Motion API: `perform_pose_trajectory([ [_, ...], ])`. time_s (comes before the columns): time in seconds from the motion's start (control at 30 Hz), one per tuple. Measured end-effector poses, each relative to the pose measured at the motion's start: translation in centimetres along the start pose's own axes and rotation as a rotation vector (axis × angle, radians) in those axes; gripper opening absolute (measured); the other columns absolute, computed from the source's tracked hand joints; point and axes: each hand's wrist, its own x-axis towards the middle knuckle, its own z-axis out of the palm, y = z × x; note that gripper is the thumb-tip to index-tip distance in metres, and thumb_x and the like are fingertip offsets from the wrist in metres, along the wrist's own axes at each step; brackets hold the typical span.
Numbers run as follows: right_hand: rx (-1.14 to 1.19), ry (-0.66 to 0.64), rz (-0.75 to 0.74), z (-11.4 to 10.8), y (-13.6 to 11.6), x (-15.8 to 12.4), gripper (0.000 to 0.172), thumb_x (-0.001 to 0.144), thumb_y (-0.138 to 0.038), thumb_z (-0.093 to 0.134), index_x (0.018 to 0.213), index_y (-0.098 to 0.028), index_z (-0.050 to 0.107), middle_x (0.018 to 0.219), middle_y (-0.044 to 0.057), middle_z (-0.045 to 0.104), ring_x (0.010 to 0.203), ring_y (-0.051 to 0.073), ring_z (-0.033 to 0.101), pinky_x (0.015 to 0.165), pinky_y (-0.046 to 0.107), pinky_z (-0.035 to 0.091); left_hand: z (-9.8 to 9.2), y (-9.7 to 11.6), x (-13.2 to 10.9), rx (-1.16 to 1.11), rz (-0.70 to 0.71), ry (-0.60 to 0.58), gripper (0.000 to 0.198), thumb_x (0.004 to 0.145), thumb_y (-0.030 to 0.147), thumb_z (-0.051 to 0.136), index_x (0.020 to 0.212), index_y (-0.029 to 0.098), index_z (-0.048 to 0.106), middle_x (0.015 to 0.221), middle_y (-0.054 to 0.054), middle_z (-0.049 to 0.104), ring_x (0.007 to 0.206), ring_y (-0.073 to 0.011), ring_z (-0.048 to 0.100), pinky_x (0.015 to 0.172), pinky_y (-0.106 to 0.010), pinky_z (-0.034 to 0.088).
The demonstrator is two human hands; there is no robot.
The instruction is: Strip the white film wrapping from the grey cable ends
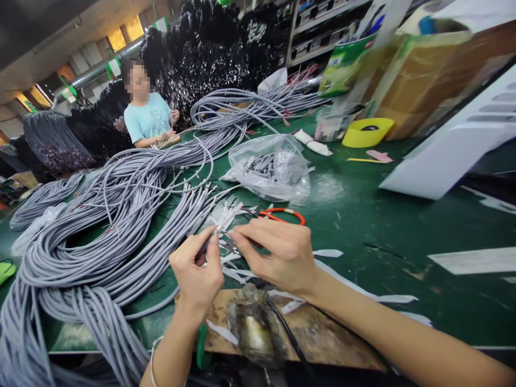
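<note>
My left hand (198,274) is closed, thumb against forefinger, around the end of a grey cable (155,310) that comes in from the coils at the left. Fine pale strands (218,231) show at the cable's tip, between my two hands. Right beside that tip, my right hand (280,258) pinches with thumb and forefinger; what lies between them is too small to make out. Just beyond the fingers are loose white strips (228,215) and an orange-handled tool (286,215), partly hidden by my right hand.
Long coils of grey cable (137,177) cover the left of the green table (342,215). Behind my hands sits a clear bag (282,177) of small grey pieces. A worn wooden board (322,333) lies at the front edge. Across the table a person (149,118) handles something.
</note>
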Motion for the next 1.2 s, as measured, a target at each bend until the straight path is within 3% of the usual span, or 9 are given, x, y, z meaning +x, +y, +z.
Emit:
perform_pose_trajectory([
  [0.27,-0.011,-0.006,0.013,-0.1,0.0,-0.1,0.023,0.083,-0.018,0.051,0.062,-0.018,0.06,0.054,0.0,0.063,0.047,0.009,0.054,0.05,0.022,0.039,0.1,-0.1,-0.1,0.021,0.027,-0.028,0.019,0.081,0.022,0.053,0.087,0.014,0.069,0.067,-0.005,0.068,0.059,-0.0145,0.062,0.05,-0.022,0.047],
  [0.37,0.016,-0.011,0.022,0.0,0.0,-0.1,0.022,0.083,-0.017,0.051,0.062,-0.016,0.06,0.054,0.0,0.062,0.048,0.009,0.054,0.05,0.021,0.039,0.0,-0.1,0.0,0.033,0.048,-0.051,0.02,0.081,0.021,0.053,0.088,0.013,0.069,0.059,-0.003,0.063,0.047,-0.0107,0.053,0.044,-0.021,0.041],
  [0.47,0.097,-0.052,0.125,0.1,0.0,0.0,0.024,0.084,-0.019,0.05,0.062,-0.015,0.059,0.052,0.0,0.06,0.043,0.008,0.048,0.047,0.02,0.037,0.0,0.1,0.1,0.079,0.103,-0.082,0.02,0.081,0.019,0.052,0.09,0.013,0.069,0.055,0.0,0.057,0.042,-0.0079,0.041,0.041,-0.02,0.036],
  [0.6,0.167,-0.098,0.272,0.1,-0.2,0.0,0.031,0.086,-0.024,0.048,0.057,-0.016,0.057,0.046,-0.002,0.054,0.037,0.006,0.039,0.04,0.019,0.032,0.2,0.4,0.0,0.119,0.196,-0.042,0.019,0.081,0.015,0.051,0.089,0.013,0.069,0.062,-0.002,0.059,0.046,-0.0072,0.043,0.043,-0.019,0.037],
  [0.83,0.1,0.015,0.019,0.3,-0.7,-0.4,0.022,0.082,-0.014,0.051,0.062,-0.016,0.059,0.05,0.0,0.057,0.042,0.007,0.046,0.045,0.02,0.036,0.4,0.6,-0.2,0.147,0.16,-0.009,0.02,0.08,0.013,0.049,0.086,0.011,0.068,0.058,-0.003,0.06,0.044,-0.0083,0.048,0.042,-0.019,0.039],
  [1.0,0.143,-0.022,0.133,0.4,-0.8,-0.2,0.023,0.083,-0.015,0.049,0.062,-0.014,0.058,0.049,0.0,0.056,0.04,0.007,0.045,0.044,0.02,0.036,0.4,0.5,-0.4,0.188,0.211,0.001,0.021,0.08,0.014,0.048,0.085,0.011,0.068,0.061,-0.005,0.061,0.044,-0.009,0.048,0.042,-0.02,0.039],
  [1.13,0.09,0.034,-0.019,0.6,-1.0,-0.4,0.02,0.082,-0.014,0.051,0.064,-0.014,0.059,0.051,0.001,0.058,0.044,0.009,0.048,0.047,0.021,0.037,0.2,0.5,-0.3,0.197,0.153,-0.017,0.021,0.078,0.012,0.048,0.083,0.009,0.069,0.054,-0.002,0.056,0.041,-0.0088,0.045,0.041,-0.02,0.038],
  [1.2,0.089,0.017,-0.01,0.6,-1.0,-0.5,0.021,0.083,-0.015,0.051,0.064,-0.015,0.059,0.05,0.001,0.058,0.044,0.009,0.048,0.046,0.021,0.037,0.1,0.5,-0.3,0.194,0.148,-0.033,0.021,0.079,0.013,0.048,0.083,0.009,0.069,0.052,-0.001,0.055,0.041,-0.0088,0.045,0.042,-0.02,0.038],
])
